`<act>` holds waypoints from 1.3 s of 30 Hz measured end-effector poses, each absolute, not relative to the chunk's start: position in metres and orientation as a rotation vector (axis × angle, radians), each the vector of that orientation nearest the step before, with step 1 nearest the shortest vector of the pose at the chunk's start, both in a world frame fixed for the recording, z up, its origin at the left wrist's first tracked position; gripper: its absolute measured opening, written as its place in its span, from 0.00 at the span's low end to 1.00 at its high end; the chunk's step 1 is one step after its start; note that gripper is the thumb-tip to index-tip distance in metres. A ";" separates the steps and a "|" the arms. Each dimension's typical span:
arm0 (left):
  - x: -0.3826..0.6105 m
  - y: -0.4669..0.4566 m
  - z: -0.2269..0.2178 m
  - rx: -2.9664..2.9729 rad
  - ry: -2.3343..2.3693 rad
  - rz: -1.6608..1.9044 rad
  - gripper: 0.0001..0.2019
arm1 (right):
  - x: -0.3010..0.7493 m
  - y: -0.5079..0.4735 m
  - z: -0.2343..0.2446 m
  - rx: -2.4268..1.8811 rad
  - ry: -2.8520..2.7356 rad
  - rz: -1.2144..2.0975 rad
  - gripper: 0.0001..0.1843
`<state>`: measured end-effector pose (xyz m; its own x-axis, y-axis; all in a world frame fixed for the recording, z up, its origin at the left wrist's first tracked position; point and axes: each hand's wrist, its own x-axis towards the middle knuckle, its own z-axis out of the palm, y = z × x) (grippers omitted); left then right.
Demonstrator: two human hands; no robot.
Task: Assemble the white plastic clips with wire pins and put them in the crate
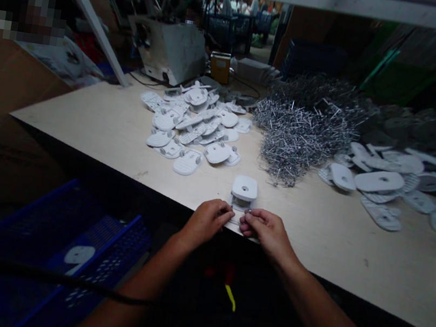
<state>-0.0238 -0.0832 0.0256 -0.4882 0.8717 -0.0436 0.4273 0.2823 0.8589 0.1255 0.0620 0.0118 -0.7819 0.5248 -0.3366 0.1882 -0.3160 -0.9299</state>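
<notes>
A small white plastic part (245, 188) with rounded corners and a hole in its top stands near the table's front edge. Below its top, narrow legs or a frame show on the near side. My left hand (211, 220) is closed in a pinch at the part's near left corner. At the near right corner, my right hand (267, 230) pinches too, fingers curled. A thin line, perhaps a wire, shows between the fingertips; what each pinch holds is too small to make out.
Behind lies a heap of white plastic pieces (207, 123), with a tangled pile of metal pins (301, 127) beside it. More white plates (379, 182) spread to the right. A blue crate (67, 239) stands below the table (97, 118) at left. A metal box (177, 51) sits behind.
</notes>
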 end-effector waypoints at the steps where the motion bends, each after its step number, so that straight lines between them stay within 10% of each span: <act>1: -0.025 -0.083 0.025 1.179 2.045 1.115 0.10 | 0.125 0.063 0.012 -0.921 -1.691 2.207 0.21; 12: -0.029 -0.080 0.024 1.168 2.193 1.107 0.11 | 0.118 0.061 0.030 -1.183 -1.564 2.203 0.01; 39: -0.028 -0.065 0.010 1.051 2.018 1.341 0.20 | 0.118 0.059 0.027 -1.176 -1.325 2.280 0.08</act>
<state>-0.0279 -0.0654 0.0100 -0.5802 0.8144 0.0127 0.3274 0.2189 0.9192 0.1185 0.0585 0.0274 -0.6417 0.5661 -0.5174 0.1691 -0.5536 -0.8154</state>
